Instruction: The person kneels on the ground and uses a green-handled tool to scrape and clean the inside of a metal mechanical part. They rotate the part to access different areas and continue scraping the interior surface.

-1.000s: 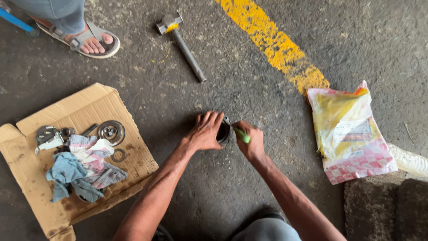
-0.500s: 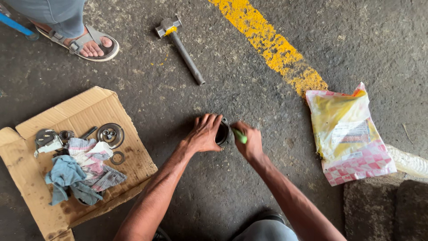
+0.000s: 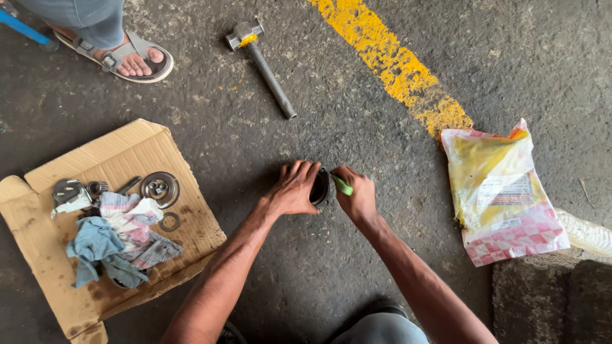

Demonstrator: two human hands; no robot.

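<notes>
Both hands on a small dark round part on the concrete floor

Head view: the left hand (image 3: 294,188) lies spread over the dark round part (image 3: 319,186), steadying it; the right hand (image 3: 359,196), just beside, has its grip pinching a green-handled tool (image 3: 342,185) against the part; a hammer (image 3: 262,62) lies beyond both hands

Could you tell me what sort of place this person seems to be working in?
Probably a roadside or open-air repair spot: bare concrete floor with a yellow painted line, a hammer lying loose, and greasy metal parts on flattened cardboard.
</notes>
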